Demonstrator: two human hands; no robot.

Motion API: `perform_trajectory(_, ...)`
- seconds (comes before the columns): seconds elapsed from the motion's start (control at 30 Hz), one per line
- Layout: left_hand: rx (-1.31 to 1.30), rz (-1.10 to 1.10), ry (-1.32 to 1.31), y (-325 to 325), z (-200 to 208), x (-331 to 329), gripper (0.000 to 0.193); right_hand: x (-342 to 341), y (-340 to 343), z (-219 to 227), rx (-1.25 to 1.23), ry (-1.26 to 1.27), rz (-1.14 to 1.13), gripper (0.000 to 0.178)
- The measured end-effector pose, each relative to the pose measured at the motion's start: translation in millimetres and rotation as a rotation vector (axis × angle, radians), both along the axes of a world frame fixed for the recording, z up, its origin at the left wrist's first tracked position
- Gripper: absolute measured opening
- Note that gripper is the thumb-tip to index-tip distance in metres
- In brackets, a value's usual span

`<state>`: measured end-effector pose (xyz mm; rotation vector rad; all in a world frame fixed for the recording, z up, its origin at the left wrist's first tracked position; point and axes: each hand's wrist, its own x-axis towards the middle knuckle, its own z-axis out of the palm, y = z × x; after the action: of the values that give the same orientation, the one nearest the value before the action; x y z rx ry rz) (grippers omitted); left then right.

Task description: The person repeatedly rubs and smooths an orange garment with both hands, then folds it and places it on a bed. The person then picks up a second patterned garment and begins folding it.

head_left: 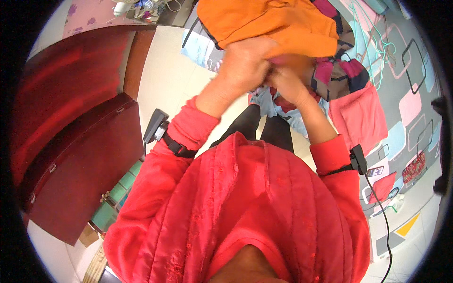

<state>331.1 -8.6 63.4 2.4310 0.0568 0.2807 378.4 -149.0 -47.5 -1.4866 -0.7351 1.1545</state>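
Note:
An orange garment (269, 23) lies spread over a pile of clothes at the far middle. My left hand (246, 63) is closed at its near edge, with the fingertips curled toward my other hand. Right beside it, my right hand (287, 84) is closed too, and part of it is smeared by motion. Both hands meet under the orange cloth's edge, where the fingertips are hidden. Under and right of the orange garment shows a patterned cloth (337, 78) in magenta, grey and black. Light blue cloth (296, 118) hangs below my hands.
A folded pink cloth (358, 118) lies on the grey patterned bedcover (401, 127) at right. Teal hangers (373, 42) are at the upper right, near a red patterned pouch (414, 168). A dark red cabinet (85, 174) stands at left beside the pale tiled floor (163, 66).

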Motion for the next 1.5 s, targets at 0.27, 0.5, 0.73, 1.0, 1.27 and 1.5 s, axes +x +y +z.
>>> perform_trajectory(0.27, -0.356, -0.432, -0.008, -78.9, 4.4, -12.2, 0.019, -12.8, -24.9, 65.8, 0.076, -0.018, 0.115, 0.028)
perform_trajectory(0.5, -0.305, -0.101, -0.144, -61.4, -3.1, -4.1, 0.025, -8.0, 3.8, 43.3, -0.030, -0.104, 0.115, 0.033)
perform_trajectory(0.73, -0.436, -0.255, -0.031, -76.8, 34.1, 0.9, 0.024, -17.9, -12.4, 68.0, 0.057, -0.065, 0.216, 0.038)
perform_trajectory(1.0, -0.328, 0.314, -0.139, 24.0, 29.3, 6.3, 0.020, -24.9, 11.5, 42.0, -0.068, -0.297, 0.413, 0.044)
perform_trajectory(1.27, -1.386, 0.737, -0.223, 90.3, -56.1, -37.0, 0.024, -21.6, 5.8, 66.9, -0.002, 0.133, -0.054, 0.033)
perform_trajectory(1.5, -1.097, 0.768, -0.062, 121.4, -79.5, -79.8, 0.025, -26.3, 25.5, 69.7, -0.193, -0.131, 0.233, 0.048)
